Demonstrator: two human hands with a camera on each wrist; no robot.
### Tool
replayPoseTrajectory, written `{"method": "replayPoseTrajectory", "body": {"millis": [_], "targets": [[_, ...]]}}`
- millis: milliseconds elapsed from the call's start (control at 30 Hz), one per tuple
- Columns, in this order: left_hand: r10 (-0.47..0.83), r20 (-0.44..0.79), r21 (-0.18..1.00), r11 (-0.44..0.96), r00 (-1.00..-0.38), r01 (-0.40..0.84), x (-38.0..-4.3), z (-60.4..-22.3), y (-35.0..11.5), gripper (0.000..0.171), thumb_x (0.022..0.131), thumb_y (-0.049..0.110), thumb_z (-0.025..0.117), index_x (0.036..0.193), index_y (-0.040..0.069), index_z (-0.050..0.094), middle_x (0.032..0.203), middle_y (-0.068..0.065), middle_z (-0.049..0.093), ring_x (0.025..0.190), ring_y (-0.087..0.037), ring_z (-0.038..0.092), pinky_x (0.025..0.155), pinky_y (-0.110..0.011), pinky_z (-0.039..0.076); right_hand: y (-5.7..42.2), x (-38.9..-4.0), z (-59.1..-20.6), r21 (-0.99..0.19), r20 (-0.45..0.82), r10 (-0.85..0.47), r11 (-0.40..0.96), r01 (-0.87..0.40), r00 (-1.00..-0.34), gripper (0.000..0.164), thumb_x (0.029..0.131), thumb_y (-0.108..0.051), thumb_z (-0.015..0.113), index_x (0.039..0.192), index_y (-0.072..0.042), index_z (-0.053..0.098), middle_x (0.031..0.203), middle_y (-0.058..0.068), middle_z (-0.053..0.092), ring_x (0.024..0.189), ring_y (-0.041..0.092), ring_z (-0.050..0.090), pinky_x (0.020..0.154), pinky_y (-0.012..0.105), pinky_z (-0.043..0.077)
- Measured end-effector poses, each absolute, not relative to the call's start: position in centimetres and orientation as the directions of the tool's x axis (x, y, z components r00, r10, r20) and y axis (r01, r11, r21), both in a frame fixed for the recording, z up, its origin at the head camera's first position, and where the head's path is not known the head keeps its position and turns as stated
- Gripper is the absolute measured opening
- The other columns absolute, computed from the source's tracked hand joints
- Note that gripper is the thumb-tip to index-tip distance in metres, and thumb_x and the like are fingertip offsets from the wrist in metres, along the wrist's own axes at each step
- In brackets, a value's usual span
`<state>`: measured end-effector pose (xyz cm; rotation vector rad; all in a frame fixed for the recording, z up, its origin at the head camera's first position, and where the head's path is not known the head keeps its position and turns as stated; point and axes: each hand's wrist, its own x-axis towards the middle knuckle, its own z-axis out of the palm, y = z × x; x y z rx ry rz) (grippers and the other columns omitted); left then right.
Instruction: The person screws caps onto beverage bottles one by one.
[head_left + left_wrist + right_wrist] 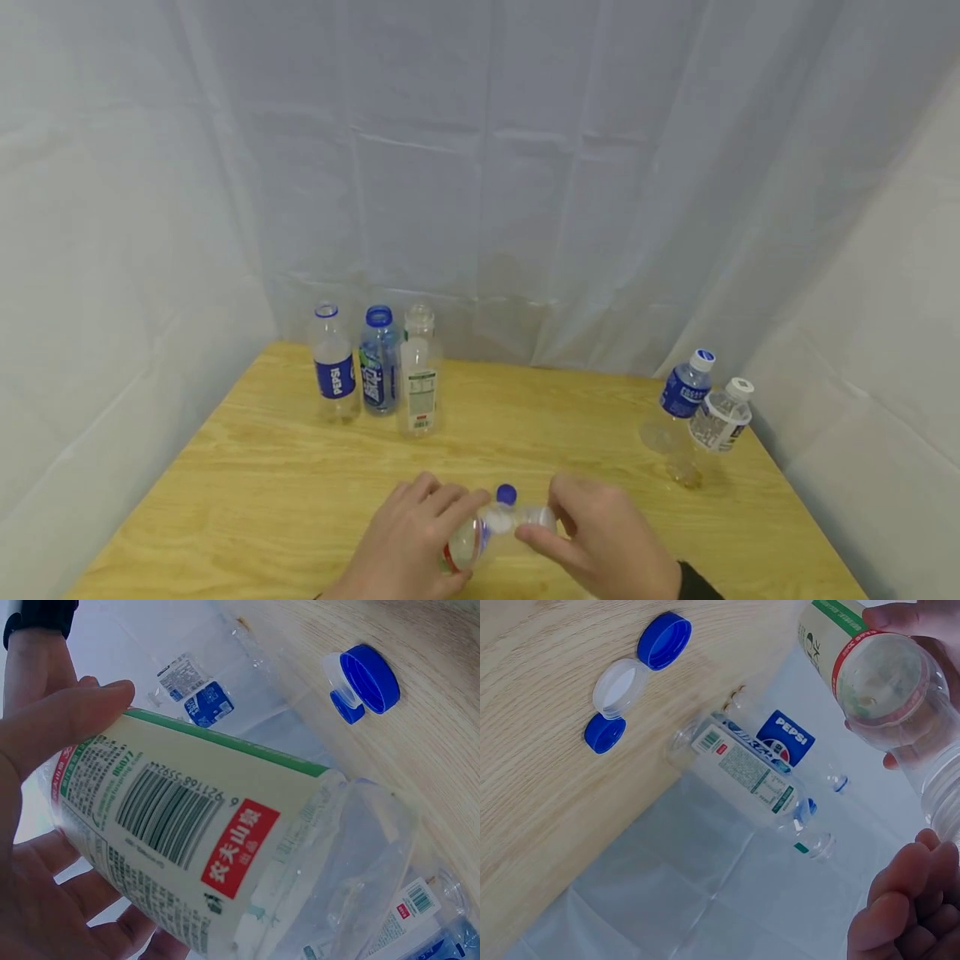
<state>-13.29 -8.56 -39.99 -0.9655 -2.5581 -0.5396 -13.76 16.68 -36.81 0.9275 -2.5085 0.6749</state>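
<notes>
My left hand (pixel 408 537) grips a clear plastic bottle (pixel 180 825) round its cream, green and red label. The bottle lies tilted on its side above the table, its neck toward my right hand (pixel 611 533). Thumb and curled fingers of that right hand pinch the pale, translucent bottle cap (pixel 540 519) at the neck. In the right wrist view, the fingertips are right at the ribbed neck end. On the wood below lie a larger blue cap (pixel 664 641), a clear cap (pixel 619 688) and a smaller blue cap (pixel 604 733), close together in a row.
At the back left, a Pepsi bottle (pixel 335 379), a blue-labelled bottle (pixel 379 371) and a clear white-labelled bottle (pixel 420 398) stand uncapped. Toward the right edge, a blue-labelled bottle (pixel 684 392) and a white-labelled bottle (pixel 718 425) stand with white caps. Pale sheeting (pixel 480 183) encloses the table.
</notes>
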Motion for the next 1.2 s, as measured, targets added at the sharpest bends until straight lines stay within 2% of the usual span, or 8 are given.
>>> {"method": "replayPoseTrajectory", "body": {"millis": [200,367,500,600,733,867,1033,1200], "targets": [[0.569,0.419,0.218,0.693,-0.707,0.687,-13.2,-40.0,-8.6,0.078,0.066,0.045,0.083,0.135,0.03,0.05,0.11,0.013,0.061,0.091,-0.006,0.046,0.073,-0.026,0.044,17.0,-14.0,-37.0,-0.25,0.508,-0.531,0.662,-0.707,-0.678,0.032,0.09,-0.035,0.064,0.07,-0.027,0.041,0.062,-0.021,0.025,0.05,-0.008,0.02,0.046,0.009,0.019],[0.563,0.394,0.227,0.707,-0.727,0.67,-13.2,-40.1,-8.7,0.081,0.065,0.046,0.083,0.136,0.029,0.049,0.112,0.013,0.061,0.094,-0.007,0.048,0.076,-0.029,0.047,17.7,-14.0,-36.9,-0.276,0.452,-0.567,0.645,-0.712,-0.689,0.009,0.096,-0.02,0.056,0.097,-0.027,0.061,0.081,-0.02,0.055,0.063,-0.007,0.045,0.054,0.014,0.038],[0.553,0.366,0.248,0.717,-0.748,0.651,-13.2,-40.2,-8.8,0.081,0.065,0.046,0.083,0.136,0.03,0.049,0.114,0.013,0.06,0.096,-0.008,0.05,0.078,-0.032,0.048,18.2,-13.8,-36.6,-0.313,0.376,-0.607,0.628,-0.713,-0.7,0.036,0.095,-0.029,0.059,0.13,-0.029,0.052,0.111,-0.013,0.062,0.082,-0.001,0.057,0.065,0.022,0.049],[0.55,0.359,0.253,0.72,-0.754,0.646,-13.3,-40.3,-8.8,0.081,0.065,0.046,0.084,0.136,0.03,0.049,0.113,0.012,0.061,0.096,-0.008,0.05,0.078,-0.032,0.048,18.6,-13.6,-36.2,-0.305,0.358,-0.644,0.604,-0.736,-0.676,0.054,0.09,-0.039,0.063,0.139,-0.032,0.042,0.124,-0.013,0.055,0.098,0.003,0.058,0.076,0.025,0.051],[0.542,0.356,0.257,0.726,-0.761,0.638,-13.5,-40.2,-8.9,0.081,0.065,0.046,0.084,0.136,0.03,0.049,0.114,0.012,0.061,0.095,-0.008,0.049,0.077,-0.032,0.048,18.6,-13.8,-36.0,-0.262,0.402,-0.678,0.559,-0.787,-0.615,0.053,0.089,-0.038,0.065,0.137,-0.031,0.043,0.128,-0.016,0.05,0.11,0.005,0.054,0.086,0.024,0.05],[0.535,0.369,0.258,0.727,-0.76,0.637,-13.6,-40.2,-8.8,0.081,0.064,0.046,0.084,0.135,0.028,0.051,0.114,0.012,0.061,0.096,-0.009,0.049,0.077,-0.033,0.048,18.4,-13.9,-36.0,-0.219,0.442,-0.688,0.54,-0.813,-0.576,0.049,0.088,-0.035,0.067,0.133,-0.03,0.047,0.123,-0.017,0.051,0.107,0.003,0.054,0.085,0.022,0.049],[0.533,0.351,0.265,0.732,-0.77,0.627,-13.5,-40.0,-8.7,0.079,0.066,0.045,0.083,0.136,0.029,0.05,0.115,0.011,0.06,0.099,-0.01,0.05,0.079,-0.036,0.048,18.2,-14.0,-36.0,-0.211,0.435,-0.687,0.551,-0.807,-0.582,0.041,0.089,-0.039,0.066,0.126,-0.028,0.051,0.113,-0.018,0.054,0.098,0.002,0.055,0.08,0.022,0.049],[0.537,0.381,0.245,0.727,-0.753,0.642,-13.3,-39.9,-8.6,0.078,0.065,0.044,0.084,0.134,0.029,0.052,0.112,0.01,0.061,0.098,-0.011,0.05,0.078,-0.035,0.047,17.9,-13.8,-36.2,-0.196,0.436,-0.66,0.593,-0.781,-0.611,0.027,0.088,-0.045,0.064,0.108,-0.027,0.056,0.092,-0.02,0.052,0.08,-0.003,0.049,0.068,0.017,0.046]]}}
